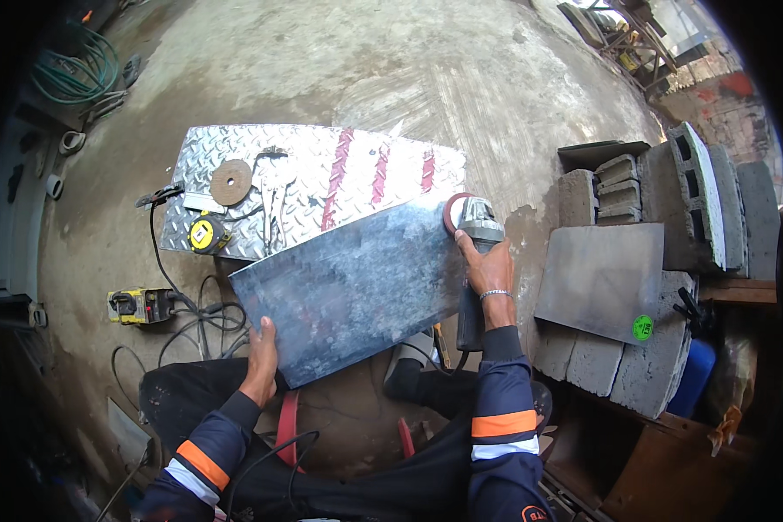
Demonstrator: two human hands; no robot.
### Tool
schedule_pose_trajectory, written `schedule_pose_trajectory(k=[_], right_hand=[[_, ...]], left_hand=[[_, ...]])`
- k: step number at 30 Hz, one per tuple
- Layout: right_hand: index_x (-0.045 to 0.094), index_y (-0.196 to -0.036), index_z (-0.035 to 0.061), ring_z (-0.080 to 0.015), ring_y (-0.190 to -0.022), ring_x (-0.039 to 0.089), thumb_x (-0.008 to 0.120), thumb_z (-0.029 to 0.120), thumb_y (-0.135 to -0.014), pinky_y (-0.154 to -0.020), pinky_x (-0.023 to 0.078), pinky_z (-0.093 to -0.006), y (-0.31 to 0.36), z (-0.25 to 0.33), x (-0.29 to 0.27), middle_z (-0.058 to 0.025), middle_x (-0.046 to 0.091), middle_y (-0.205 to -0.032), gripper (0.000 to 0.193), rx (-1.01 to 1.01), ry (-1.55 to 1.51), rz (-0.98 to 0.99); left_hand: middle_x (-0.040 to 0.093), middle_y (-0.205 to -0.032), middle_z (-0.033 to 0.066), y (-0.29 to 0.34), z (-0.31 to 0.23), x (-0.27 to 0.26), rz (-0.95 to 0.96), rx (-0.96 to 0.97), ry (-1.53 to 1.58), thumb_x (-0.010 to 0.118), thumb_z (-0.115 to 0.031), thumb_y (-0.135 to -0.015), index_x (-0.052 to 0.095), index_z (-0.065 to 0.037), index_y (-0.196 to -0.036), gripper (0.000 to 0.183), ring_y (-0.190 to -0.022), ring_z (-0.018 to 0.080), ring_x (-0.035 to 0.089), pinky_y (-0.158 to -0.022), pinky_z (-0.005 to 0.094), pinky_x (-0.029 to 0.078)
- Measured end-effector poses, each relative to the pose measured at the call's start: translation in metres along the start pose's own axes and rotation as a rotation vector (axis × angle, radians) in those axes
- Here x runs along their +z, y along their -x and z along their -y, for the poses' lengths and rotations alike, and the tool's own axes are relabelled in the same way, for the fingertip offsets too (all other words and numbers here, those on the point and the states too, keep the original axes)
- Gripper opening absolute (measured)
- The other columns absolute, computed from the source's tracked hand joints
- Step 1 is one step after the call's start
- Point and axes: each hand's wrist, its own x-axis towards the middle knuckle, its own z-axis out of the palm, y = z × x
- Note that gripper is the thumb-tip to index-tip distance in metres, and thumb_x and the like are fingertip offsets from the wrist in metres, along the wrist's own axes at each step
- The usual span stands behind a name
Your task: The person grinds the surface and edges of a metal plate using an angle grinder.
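Note:
A dark grey metal sheet (348, 287) lies tilted in front of me, over my lap and against the near edge of a diamond-patterned metal plate (265, 143). My left hand (259, 365) grips the sheet's lower left edge, thumb on top, its other fingers mostly hidden beneath. In my right hand (489, 271) is an angle grinder (480, 219), held by its body. The grinder's reddish disc (451, 214) is at the sheet's upper right corner; whether it touches, I cannot tell. Its cord runs down past my legs.
On the patterned plate lie a brown disc (231, 183), locking pliers (274, 196) and a yellow tape measure (207, 233). A yellow-black box (139, 306) with coiled cables stands at left. Concrete blocks (618, 187) and another metal sheet (602, 270) are at right. A green hose (83, 70) lies far left.

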Motion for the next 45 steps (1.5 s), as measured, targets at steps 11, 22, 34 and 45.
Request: schedule_pose_trajectory(k=[11,22,34,45], right_hand=[[0.048,-0.128,-0.0170,-0.0486,-0.109,0.066,0.077,0.063,-0.075,-0.095,0.051,-0.0479,-0.006,0.013,0.012,-0.0385,0.065,-0.115,0.100,-0.008,-0.022,-0.020],[0.045,-0.129,-0.0174,-0.0494,-0.112,0.064,0.079,0.060,-0.076,-0.097,0.050,-0.0490,0.017,-0.016,0.009,-0.0401,0.063,-0.118,0.100,0.067,-0.039,-0.026],[0.044,-0.123,-0.0117,-0.0536,-0.098,0.066,0.076,0.059,-0.079,-0.088,0.051,-0.0550,0.046,0.008,0.038,-0.0394,0.066,-0.100,0.089,-0.132,-0.022,0.045],[0.045,-0.121,-0.0128,-0.0524,-0.098,0.067,0.075,0.060,-0.079,-0.087,0.053,-0.0531,0.034,0.006,0.036,-0.0395,0.066,-0.101,0.089,-0.137,-0.015,0.076]], left_hand=[[0.039,-0.155,0.0132,-0.005,0.002,-0.007,0.069,0.034,0.038,0.049,-0.069,-0.097,0.024,-0.008,-0.157,0.089,-0.142,0.0286,0.039,-0.116,0.0454,0.034],[0.040,-0.153,0.0218,0.004,-0.003,-0.002,-0.033,0.015,-0.036,0.046,-0.070,-0.098,0.026,0.003,-0.153,0.094,-0.141,0.0311,0.040,-0.116,0.0407,0.032],[0.033,-0.158,0.0213,0.015,-0.016,-0.001,-0.028,0.059,-0.035,0.047,-0.072,-0.096,0.020,0.001,-0.158,0.099,-0.145,0.0315,0.034,-0.119,0.0410,0.027],[0.037,-0.154,0.0221,0.025,-0.029,0.003,-0.068,0.141,0.044,0.050,-0.074,-0.093,0.020,0.003,-0.156,0.104,-0.139,0.0317,0.041,-0.115,0.0412,0.033]])
